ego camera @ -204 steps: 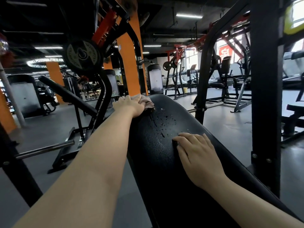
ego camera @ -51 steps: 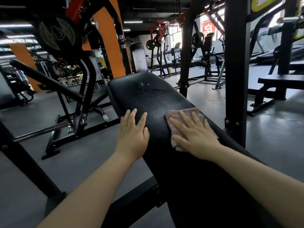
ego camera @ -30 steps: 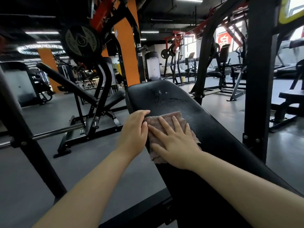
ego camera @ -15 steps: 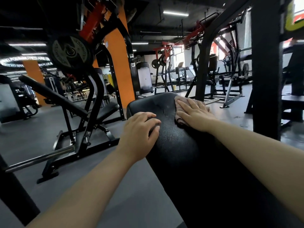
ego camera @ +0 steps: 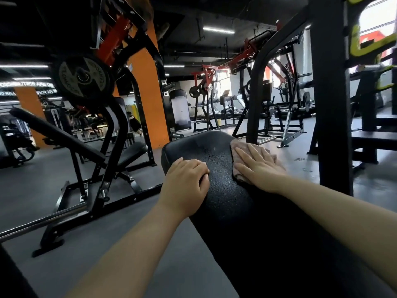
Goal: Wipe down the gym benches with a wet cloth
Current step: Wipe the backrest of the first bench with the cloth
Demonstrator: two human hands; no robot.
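While both bare forearms reach forward from the bottom of the view, the black bench pad runs between them and serves as the landmark for everything else; its far end is rounded, and a patch of small wet specks shows on the pad near that end. The right hand lies palm down on the pink cloth, fingers straight and slightly spread, pressing the cloth flat on the pad's right side close to the far end; the cloth's edges show beyond the fingertips and to the right of the hand, where it laps over the pad's right edge. The left hand rests on the pad's left edge, a little nearer to the camera than the right hand; its fingers are curled over onto the top surface, bent at the knuckles and held close together, with nothing in them but the pad's edge; the thumb is hidden, so I cannot tell whether it grips underneath. Left of the pad stands an incline bench under a weight plate; right of the pad rises a thick black upright post; an orange column stands beyond the pad's far end.
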